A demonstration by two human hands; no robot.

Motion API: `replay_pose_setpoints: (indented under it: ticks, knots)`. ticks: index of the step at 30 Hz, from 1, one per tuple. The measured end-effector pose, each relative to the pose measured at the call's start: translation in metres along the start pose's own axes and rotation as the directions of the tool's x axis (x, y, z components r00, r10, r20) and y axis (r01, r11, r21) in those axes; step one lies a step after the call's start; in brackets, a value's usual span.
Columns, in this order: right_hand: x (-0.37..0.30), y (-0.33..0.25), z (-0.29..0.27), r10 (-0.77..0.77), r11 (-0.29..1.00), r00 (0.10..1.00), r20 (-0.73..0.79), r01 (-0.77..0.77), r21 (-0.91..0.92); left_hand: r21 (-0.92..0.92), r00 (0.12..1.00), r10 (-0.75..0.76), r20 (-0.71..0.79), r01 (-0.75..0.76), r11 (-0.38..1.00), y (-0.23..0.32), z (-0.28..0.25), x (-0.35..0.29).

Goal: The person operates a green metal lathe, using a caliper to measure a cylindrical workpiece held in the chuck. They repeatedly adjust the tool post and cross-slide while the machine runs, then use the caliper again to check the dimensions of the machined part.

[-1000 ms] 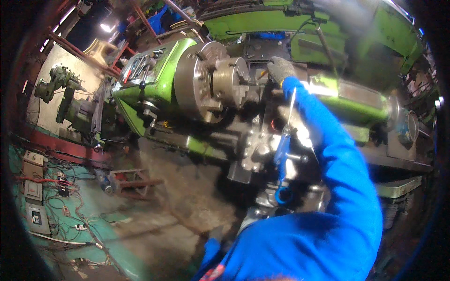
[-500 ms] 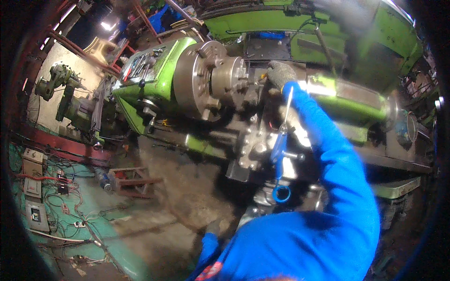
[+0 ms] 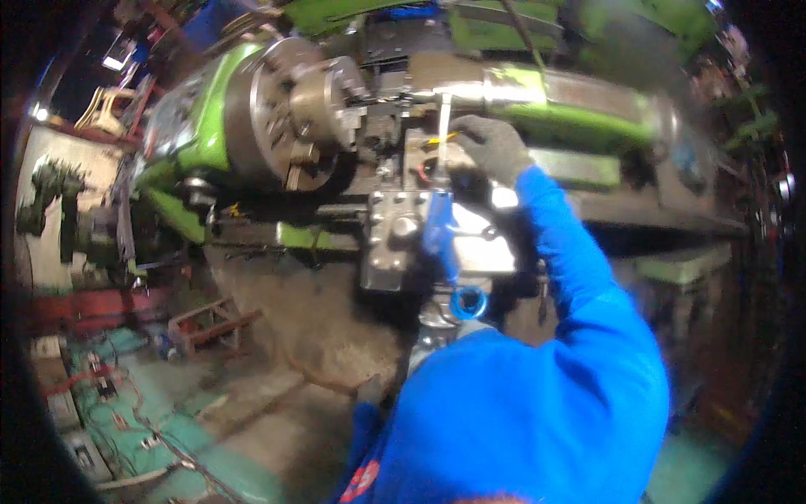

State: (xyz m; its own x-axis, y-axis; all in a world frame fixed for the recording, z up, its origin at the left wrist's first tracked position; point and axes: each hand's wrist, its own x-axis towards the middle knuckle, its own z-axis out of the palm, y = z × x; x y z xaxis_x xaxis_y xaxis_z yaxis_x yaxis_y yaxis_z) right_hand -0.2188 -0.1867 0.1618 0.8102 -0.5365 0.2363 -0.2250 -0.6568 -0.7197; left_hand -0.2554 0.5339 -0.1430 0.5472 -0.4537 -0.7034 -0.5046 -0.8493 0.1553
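Note:
My right hand (image 3: 495, 149), in a grey knit glove, reaches over the lathe carriage (image 3: 395, 239). Its fingers are closed at a thin yellow piece (image 3: 442, 138), whose exact kind I cannot make out. To the left, apart from this hand, is the lathe chuck (image 3: 319, 109) with its stepped metal jaws. A blue-handled tool (image 3: 438, 225) with a long bright shaft and a blue ring at its near end shows above the carriage, left of my right forearm. My left hand (image 3: 369, 390), in a dark glove, is low beside my body; its fingers are blurred.
The green headstock (image 3: 215, 126) stands left of the chuck. A green and steel tailstock (image 3: 579, 105) lies beyond my right hand. On the floor at left are a rusty metal frame (image 3: 214, 326) and tangled cables (image 3: 151, 441) over a green surface.
The view has shifted, with the lathe now further left in the picture. My right hand has drawn away from the chuck, to the right and nearer me, with the yellow piece still at its fingers.

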Motion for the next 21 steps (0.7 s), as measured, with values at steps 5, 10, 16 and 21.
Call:
replay_pose_setpoints:
  ticks: [5, 10, 16, 21]
  knots:
    - [-0.016, 0.011, 0.012, -0.006, 1.000, 1.000, 0.008, 0.007, -0.028, 0.080, 0.998, 0.064, -0.005, -0.064, 0.995, -0.012, -0.020, 0.015]
    - [-0.017, 0.002, 0.020, -0.022, 0.986, 0.997, 0.072, 0.033, -0.161, 0.162, 0.982, 0.139, -0.129, -0.118, 0.980, -0.029, -0.047, 0.045]
    - [-0.012, -0.001, 0.026, -0.054, 0.946, 0.984, 0.172, 0.105, -0.307, -0.067, 0.979, -0.010, -0.202, -0.003, 0.998, 0.013, -0.096, 0.045]
    - [-0.007, -0.002, 0.033, 0.061, 0.928, 0.955, 0.289, 0.052, -0.369, 0.357, 0.994, 0.074, -0.083, -0.040, 0.933, 0.046, -0.107, 0.030]
